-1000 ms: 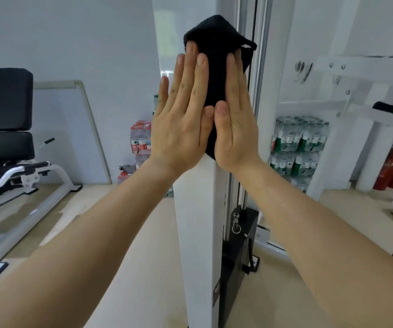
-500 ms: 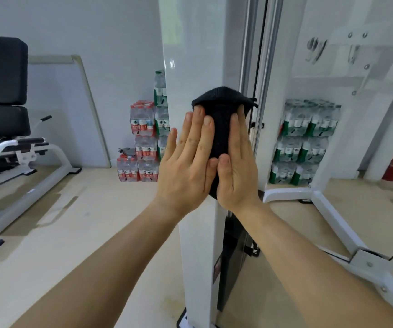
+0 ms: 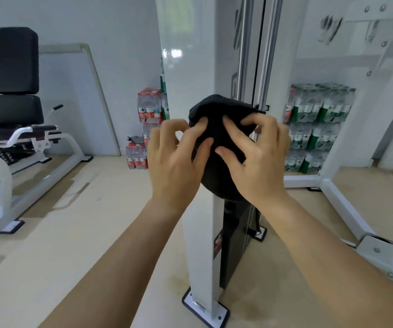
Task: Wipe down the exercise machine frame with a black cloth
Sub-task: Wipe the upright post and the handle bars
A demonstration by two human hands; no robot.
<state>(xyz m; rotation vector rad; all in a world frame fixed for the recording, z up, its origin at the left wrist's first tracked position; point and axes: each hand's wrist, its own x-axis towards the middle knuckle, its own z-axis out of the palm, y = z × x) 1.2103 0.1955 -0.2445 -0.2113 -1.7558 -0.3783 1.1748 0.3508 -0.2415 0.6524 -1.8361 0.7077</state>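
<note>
While both hands gather it, the cloth (image 3: 216, 147) lies bunched against the white post (image 3: 188, 74) at centre frame.

Soft, light and limp, the cloth likely handles best pinched by its folds. Left hand (image 3: 174, 162) and right hand (image 3: 259, 159) have fingers curled, tips pressing into the fabric, closed on it rather than spread flat.

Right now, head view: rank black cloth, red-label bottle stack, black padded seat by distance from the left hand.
1. black cloth: under the left hand, touching.
2. red-label bottle stack: behind the post, left.
3. black padded seat: far left.
</note>
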